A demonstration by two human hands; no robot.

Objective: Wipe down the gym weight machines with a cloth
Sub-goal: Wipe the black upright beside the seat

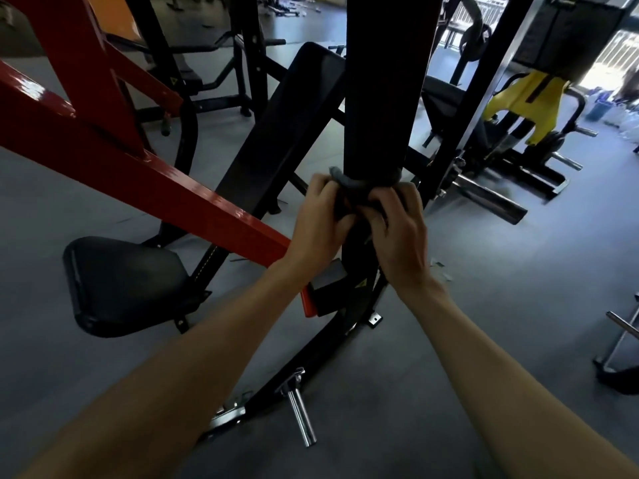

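Observation:
A grey cloth (359, 183) is wrapped around the far side of a thick black upright post (382, 98) of a weight machine in the middle of the view. My left hand (321, 219) grips the cloth's left end and my right hand (397, 229) grips its right end. Both sets of fingers are curled tight against the near face of the post. The two hands meet in front of the post, almost touching. Below them the post continues down to the black base frame (311, 368).
A red arm (145, 167) of the machine slants from upper left toward my left wrist. A black seat pad (124, 285) sits lower left, a black back pad (276, 126) behind. A chrome peg (301, 416) sticks out of the base. A yellow machine (525, 105) stands at right.

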